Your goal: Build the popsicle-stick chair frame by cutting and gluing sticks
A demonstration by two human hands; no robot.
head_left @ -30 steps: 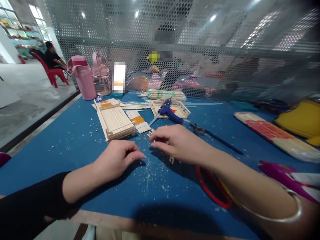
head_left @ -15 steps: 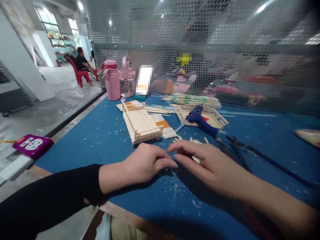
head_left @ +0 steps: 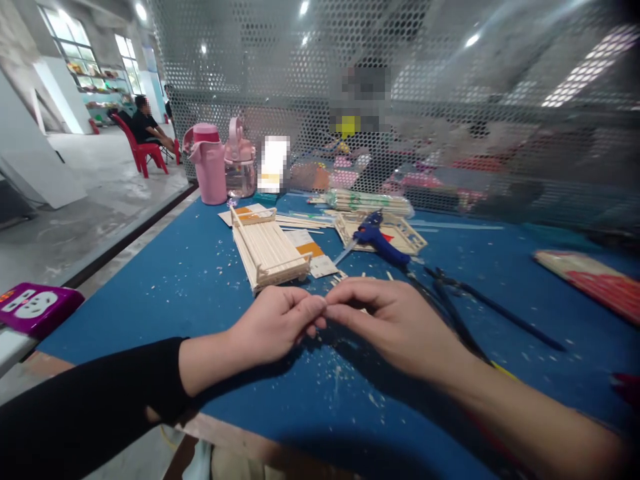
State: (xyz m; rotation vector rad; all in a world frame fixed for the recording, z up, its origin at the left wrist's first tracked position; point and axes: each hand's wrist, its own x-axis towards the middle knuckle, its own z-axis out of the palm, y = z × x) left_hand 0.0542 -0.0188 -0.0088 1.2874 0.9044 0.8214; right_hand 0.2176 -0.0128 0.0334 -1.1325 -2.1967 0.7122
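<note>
My left hand (head_left: 280,323) is closed, thumb pressed on the fingers, low over the blue table (head_left: 165,313). Its fingertips meet those of my right hand (head_left: 385,320), which pinches from the right; whatever lies between the tips is too small or hidden to make out. Just beyond the left hand stands a small bed-like model of wooden sticks (head_left: 270,247). Past the right hand, a blue glue gun (head_left: 383,243) rests across a stick-built frame (head_left: 415,243). Short cut sticks (head_left: 337,277) lie partly hidden behind the right hand.
Dark-handled pliers (head_left: 500,310) lie to the right, near a packet with red print (head_left: 595,277). A pink flask (head_left: 210,167), a clear bottle (head_left: 240,170) and bundled sticks (head_left: 370,200) line the mesh screen (head_left: 225,73). A purple power strip (head_left: 43,310) sits off the left edge.
My hands have come together from apart, and their fingertips now touch. The left fingers have closed tighter. The camera swung left, then slightly back right; the model and glue gun stay put.
</note>
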